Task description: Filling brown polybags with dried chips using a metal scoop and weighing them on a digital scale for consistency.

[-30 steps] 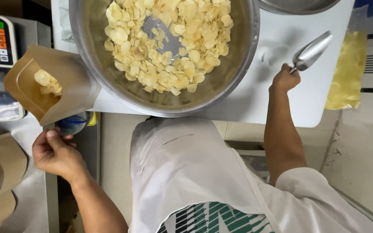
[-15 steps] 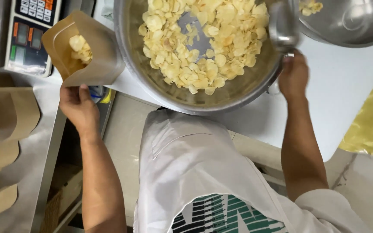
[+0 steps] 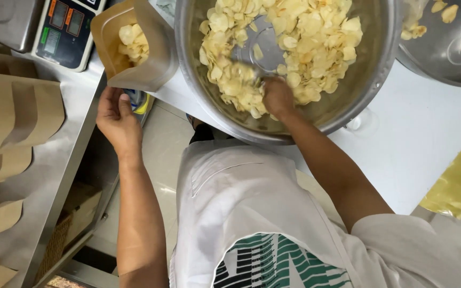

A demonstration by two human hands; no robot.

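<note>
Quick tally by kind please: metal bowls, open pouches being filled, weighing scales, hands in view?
Metal bowls: 2, big bowl of chips and second bowl
Open pouch: 1
Scale: 1
Hands: 2, left hand, right hand
Total: 6

head cam | looks straight down, close | over steel bowl (image 3: 380,64) and white table (image 3: 428,144)

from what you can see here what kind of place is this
Probably a small snack-packing workspace. A big steel bowl holds a heap of chips, the left hand holds a brown pouch partly filled with them, and a digital scale sits beside stacked empty pouches.
</note>
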